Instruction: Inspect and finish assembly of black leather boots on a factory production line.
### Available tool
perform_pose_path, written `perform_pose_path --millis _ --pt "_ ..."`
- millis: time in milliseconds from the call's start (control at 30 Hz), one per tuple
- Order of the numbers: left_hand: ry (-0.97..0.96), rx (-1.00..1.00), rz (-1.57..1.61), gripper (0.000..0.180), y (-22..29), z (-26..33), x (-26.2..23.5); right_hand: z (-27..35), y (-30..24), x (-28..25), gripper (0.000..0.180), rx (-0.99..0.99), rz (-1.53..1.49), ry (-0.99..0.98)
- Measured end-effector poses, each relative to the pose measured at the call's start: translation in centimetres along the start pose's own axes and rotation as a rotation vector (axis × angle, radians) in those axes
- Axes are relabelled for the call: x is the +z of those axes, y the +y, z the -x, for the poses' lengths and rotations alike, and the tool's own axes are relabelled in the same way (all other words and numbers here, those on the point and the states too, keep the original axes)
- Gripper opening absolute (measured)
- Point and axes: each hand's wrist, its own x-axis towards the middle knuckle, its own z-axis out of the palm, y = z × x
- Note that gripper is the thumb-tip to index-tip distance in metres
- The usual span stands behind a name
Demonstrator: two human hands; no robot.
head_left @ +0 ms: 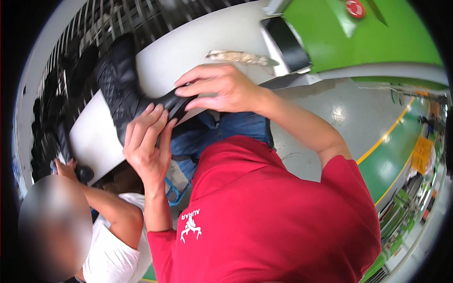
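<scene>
A black quilted boot (121, 89) lies on its side across the near edge of a white worktop (200, 35). Its quilted, creased part is toward the left, and a narrower, smooth part reaches right, into the space between the person's two hands.

The left hand (149, 141) comes up from below, its fingertips pressed side by side on the smooth part and its thumb along the lower edge, so that the leather is gripped between them. The right hand (221, 88) pinches the far right end: the fingers bend over the top, the thumb sits underneath, and dark material shows in the narrow gap between. The two sets of fingertips are near each other but apart, with a short stretch of the boot between them.

Beyond the right hand, a slim tool with a beige wrapped handle (238, 57) lies on the worktop. Farther right is a flat black panel in a white frame (286, 45), beside a green surface (391, 40) bearing a red round button (355, 8).

Along the far side runs a rack of dark slats (155, 16), with more black boots (82, 70) to the left. At lower left, a co-worker in a white top (115, 257) has a hand (66, 170) near another dark item.
</scene>
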Motion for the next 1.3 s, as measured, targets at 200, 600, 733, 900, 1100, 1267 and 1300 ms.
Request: perform_pose_path --millis 200,600,733,900,1100,1267,1300 --pt "0.009 -0.057 0.021 0.027 -0.3 -0.4 0.0 -0.4 -0.7 0.2 0.025 0.033 0.016 -0.028" --pt "0.031 -0.078 0.08 0.026 -1.4 -0.5 0.4 -4.4 0.1 -1.8 0.03 0.125 -0.043 -0.295" --pt "0.052 -0.087 0.126 0.026 -1.7 -0.5 0.5 -5.5 1.2 -2.4 0.041 0.194 -0.115 -0.4" --pt "0.052 -0.09 0.135 0.026 -1.6 -0.6 0.4 -7.2 1.4 -2.8 0.062 0.463 -0.357 -0.478" --pt "0.004 -0.134 0.114 0.03 -1.2 -0.4 -0.3 -4.1 -0.5 -1.6 0.031 0.155 -0.035 -0.278" --pt "0.026 -0.087 0.094 0.03 -1.2 0.0 -0.4 -3.2 -2.6 0.5 0.025 -0.018 0.144 -0.149" --pt "0.039 -0.066 0.089 0.031 -1.3 0.0 -0.2 -3.3 -2.3 0.8 0.024 -0.111 0.176 -0.109"
